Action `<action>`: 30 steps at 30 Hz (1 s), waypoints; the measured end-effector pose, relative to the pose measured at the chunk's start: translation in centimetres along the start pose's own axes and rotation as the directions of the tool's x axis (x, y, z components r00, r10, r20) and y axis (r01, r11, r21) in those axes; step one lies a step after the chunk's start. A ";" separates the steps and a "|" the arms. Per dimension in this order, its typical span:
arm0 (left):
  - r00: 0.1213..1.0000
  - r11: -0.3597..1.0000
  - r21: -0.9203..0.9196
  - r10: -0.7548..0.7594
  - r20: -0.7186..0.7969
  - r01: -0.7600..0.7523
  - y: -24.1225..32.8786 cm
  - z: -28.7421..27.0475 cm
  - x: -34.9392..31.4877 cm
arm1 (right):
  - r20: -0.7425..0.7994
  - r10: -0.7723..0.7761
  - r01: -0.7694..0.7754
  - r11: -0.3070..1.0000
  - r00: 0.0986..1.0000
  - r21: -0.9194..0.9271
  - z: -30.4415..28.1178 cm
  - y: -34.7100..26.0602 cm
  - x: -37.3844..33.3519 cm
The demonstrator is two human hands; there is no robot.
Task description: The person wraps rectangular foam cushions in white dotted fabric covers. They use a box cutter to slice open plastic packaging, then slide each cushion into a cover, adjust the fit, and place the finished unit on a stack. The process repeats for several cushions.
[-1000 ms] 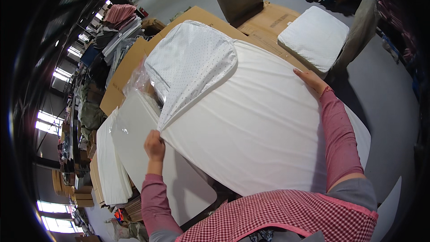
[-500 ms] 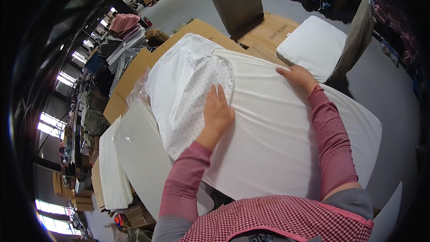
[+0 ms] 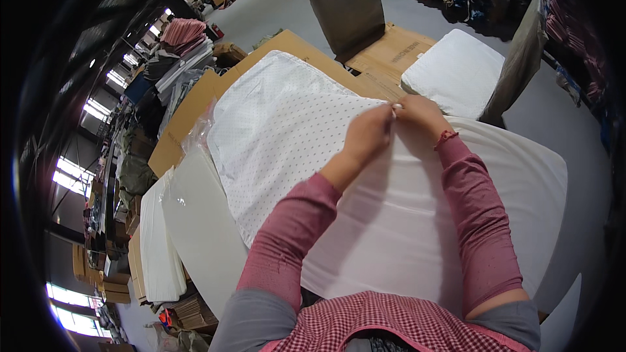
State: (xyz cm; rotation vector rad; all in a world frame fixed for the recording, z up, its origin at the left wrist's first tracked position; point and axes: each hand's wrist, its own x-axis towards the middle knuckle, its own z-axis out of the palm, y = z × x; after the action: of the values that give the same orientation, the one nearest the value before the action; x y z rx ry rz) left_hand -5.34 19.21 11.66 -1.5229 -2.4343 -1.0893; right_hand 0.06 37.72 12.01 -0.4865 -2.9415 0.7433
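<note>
A white fabric sheet with small dark dots lies over the left part of a plain white fabric piece in front of me. My left hand is closed on the far right edge of the dotted sheet. Close against it, my right hand pinches at the same spot, where a bit of white cloth shows between the fingers. I cannot make out which layer the right fingers hold. Soft folds run across the plain white fabric under both forearms.
A pale flat board and a folded white cloth lie at the left. Behind stand an opened cardboard box and a stack of white dotted fabric beside a dark upright panel. Clear plastic film sits by the cardboard.
My left hand has moved right and away from me, drawing the dotted sheet's edge over to my right hand. The dotted sheet now spreads flatter; my right hand has closed into a pinch.
</note>
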 end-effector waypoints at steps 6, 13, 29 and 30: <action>0.883 0.878 0.365 -0.122 -0.453 0.309 -3.6 -6.4 -20.0 | 0.000 0.235 -0.230 0.954 0.972 0.194 0.2 10.6 -1.8; 0.414 0.265 -0.862 -0.908 -0.071 0.432 -10.0 -8.9 -30.4 | -0.008 0.247 -0.229 0.910 0.969 0.345 1.7 14.8 0.3; 0.436 0.594 -0.652 -0.799 -0.414 0.471 -9.4 -3.3 -31.7 | -0.037 0.163 -0.127 0.878 0.986 0.461 -0.6 14.7 4.3; 0.502 0.625 -0.513 -0.780 -0.374 0.589 -8.0 -2.4 -32.5 | -0.079 0.115 -0.065 0.879 0.990 0.473 -0.7 14.7 4.3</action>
State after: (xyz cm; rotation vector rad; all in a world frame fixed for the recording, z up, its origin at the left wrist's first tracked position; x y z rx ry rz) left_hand 3.92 -8.97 -4.01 -0.0137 -2.4671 -1.8073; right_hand 0.26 51.67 5.63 -0.5936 -2.5219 1.3471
